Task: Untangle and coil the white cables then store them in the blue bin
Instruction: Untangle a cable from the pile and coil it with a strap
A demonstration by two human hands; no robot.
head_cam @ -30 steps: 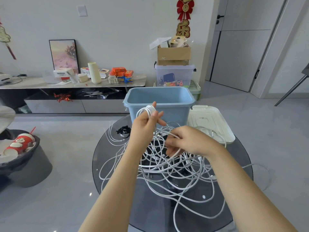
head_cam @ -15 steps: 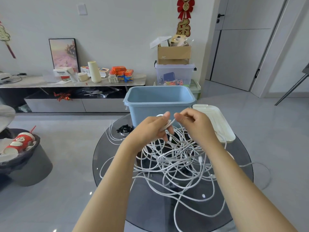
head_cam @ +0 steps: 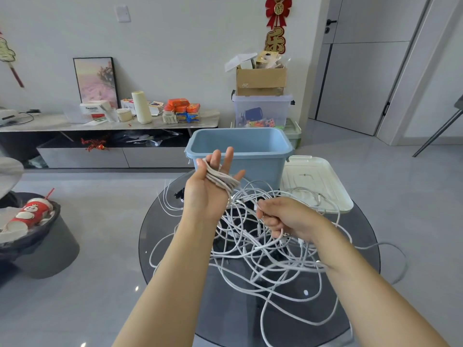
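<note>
Head view: white cables (head_cam: 263, 249) tangled on round glass tabletop (head_cam: 360, 246), several turns wound across open left hand (head_cam: 213, 186), fingers straight; right hand (head_cam: 283, 216) grip curled around one strand; blue bin (head_cam: 240, 156) just behind, white lid (head_cam: 315, 186) beside

White cables (head_cam: 260, 249) sprawl in one loose knot across the round dark glass table (head_cam: 155, 236), loops spilling past its right edge. Several turns are wound across an upturned palm. Blue bin (head_cam: 258, 166) stands upright and open at the table's far edge, just behind.
</note>
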